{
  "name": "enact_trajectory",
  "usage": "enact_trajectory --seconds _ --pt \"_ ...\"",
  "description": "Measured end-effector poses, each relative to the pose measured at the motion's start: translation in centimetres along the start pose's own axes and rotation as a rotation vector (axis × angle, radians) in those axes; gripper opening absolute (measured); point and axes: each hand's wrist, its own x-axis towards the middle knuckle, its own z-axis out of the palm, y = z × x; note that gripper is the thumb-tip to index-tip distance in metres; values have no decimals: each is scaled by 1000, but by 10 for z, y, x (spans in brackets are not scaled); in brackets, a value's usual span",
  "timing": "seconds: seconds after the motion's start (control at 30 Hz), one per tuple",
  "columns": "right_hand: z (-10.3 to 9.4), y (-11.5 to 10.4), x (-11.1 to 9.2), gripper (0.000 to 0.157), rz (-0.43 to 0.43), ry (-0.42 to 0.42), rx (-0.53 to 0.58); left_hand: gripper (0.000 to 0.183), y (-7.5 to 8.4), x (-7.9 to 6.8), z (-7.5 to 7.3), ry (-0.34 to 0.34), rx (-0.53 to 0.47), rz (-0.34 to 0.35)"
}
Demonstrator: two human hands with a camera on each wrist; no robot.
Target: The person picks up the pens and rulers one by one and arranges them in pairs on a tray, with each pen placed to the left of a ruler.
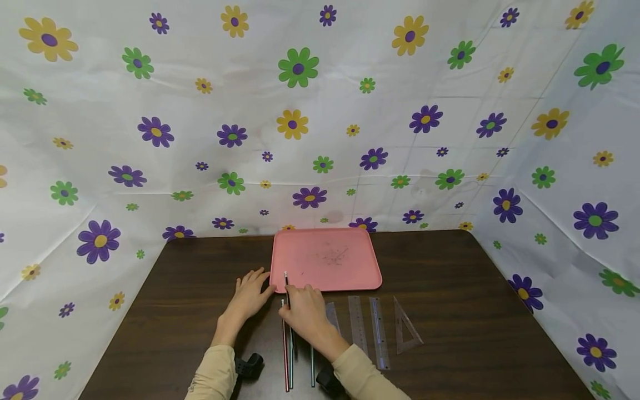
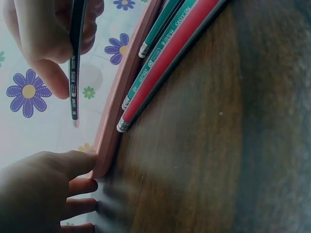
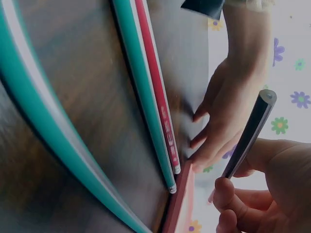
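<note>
My right hand (image 1: 310,311) pinches a black pencil (image 3: 248,136) between thumb and fingers. The pencil's eraser end points toward the pink tray (image 1: 310,250), overlapping its front left part in the head view. At that tray's front left corner, my left hand (image 1: 247,297) rests with its fingers spread and the thumb at the rim. A red pencil (image 1: 285,350) and a green pencil (image 1: 291,361) lie side by side below the hands. In the left wrist view a second green pencil (image 2: 160,26) lies beside them. One more green pencil (image 1: 313,366) lies apart, under my right forearm.
Right of my right arm lie clear rulers (image 1: 357,322) and a clear set square (image 1: 399,328). A shorter clear ruler (image 1: 332,315) is partly hidden by the right hand. Dark marks show on the tray. A flowered cloth (image 1: 200,111) hangs behind the brown table (image 1: 450,278).
</note>
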Motion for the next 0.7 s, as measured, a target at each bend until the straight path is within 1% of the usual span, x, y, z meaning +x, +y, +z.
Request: enact_trajectory --seconds 0.17,0.47,0.7 --pt "2 4 8 39 17 -16 5 55 1 -1 -1 2 -6 0" --pt "4 6 18 35 15 7 27 55 2 -2 -2 5 -18 4" --pt "7 9 25 35 34 -31 28 55 2 -2 -1 13 -20 5"
